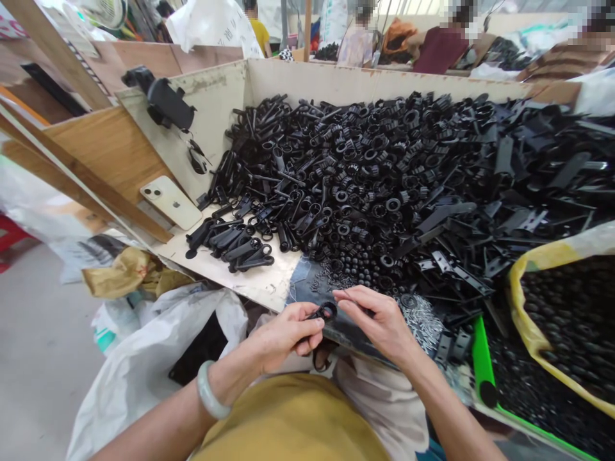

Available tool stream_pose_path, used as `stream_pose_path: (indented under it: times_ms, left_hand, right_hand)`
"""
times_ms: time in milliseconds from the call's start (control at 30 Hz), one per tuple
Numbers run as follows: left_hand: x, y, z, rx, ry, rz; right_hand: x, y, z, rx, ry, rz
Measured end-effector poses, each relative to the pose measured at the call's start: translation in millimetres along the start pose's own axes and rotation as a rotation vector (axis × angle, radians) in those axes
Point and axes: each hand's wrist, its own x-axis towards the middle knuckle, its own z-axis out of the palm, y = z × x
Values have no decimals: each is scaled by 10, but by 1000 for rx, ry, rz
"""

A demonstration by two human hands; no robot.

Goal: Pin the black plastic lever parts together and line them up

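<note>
My left hand (288, 333) is closed round a small black plastic part with a ring end (327, 312), held just above the table's near edge. My right hand (379, 320) pinches something thin and small beside that ring; I cannot make out what it is. A pale bangle (209, 390) sits on my left wrist. Right behind the hands lie small black beads and rings (355, 269) and a heap of small silver screws (423, 320). A row of finished-looking black handle pieces (235, 246) lies to the left on the board.
A huge pile of black plastic parts (408, 160) fills the walled worktable (336, 80). A phone (170, 202) leans at the left wall. A yellow bag of black parts (567, 307) and a green bin (480, 358) sit right. White sacks (154, 358) lie below left. Other people sit beyond.
</note>
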Motion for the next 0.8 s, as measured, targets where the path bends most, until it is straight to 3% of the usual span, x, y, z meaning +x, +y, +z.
stream_pose_path:
  times_ms: [200,333,600,800]
  left_hand:
    - [12,37,18,4,-10,-8]
    - [30,8,30,33,-8,-18]
    - [4,-20,44,93,-24,-37]
    - [-10,-51,-11,95,4,-61]
  right_hand:
    - [-206,54,-27,-16,-38,34]
    - [-201,31,3,-52,-27,27]
    - [53,-15,-16,-136,-223,-207]
    - [18,18,126,-176,-151,-244]
